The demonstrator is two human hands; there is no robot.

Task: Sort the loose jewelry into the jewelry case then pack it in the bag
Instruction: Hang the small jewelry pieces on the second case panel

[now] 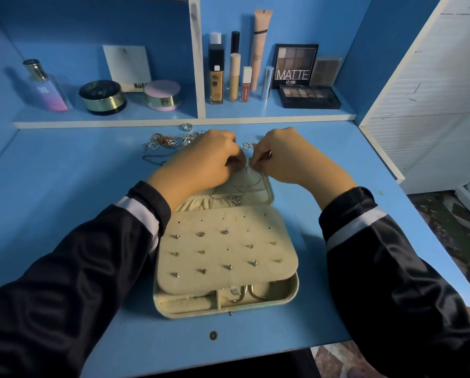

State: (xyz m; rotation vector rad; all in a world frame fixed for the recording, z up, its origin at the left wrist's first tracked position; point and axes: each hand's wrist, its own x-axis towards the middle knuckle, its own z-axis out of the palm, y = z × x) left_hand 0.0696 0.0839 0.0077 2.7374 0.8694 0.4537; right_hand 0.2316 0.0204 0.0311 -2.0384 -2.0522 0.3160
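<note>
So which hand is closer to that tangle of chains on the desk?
Left. The left hand sits just right of the chains, close beside them. The right hand is farther right, beyond the left one, over the far edge of the case.

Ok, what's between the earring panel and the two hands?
The case's lid lining, seen in the head view: a gathered pocket and thin chains lying across it.

A home vanity corner. Beyond the left hand (204, 159) and right hand (291, 156), a blue shelf (135, 111) holds cosmetics: a perfume bottle (48, 88) and powder jars (103, 96) to the far left, and foundation (216, 77), lip cream (246, 84) and eyeshadow palettes (295, 65) to the far right. A blue worktop (65, 165) lies under the hands.
</note>
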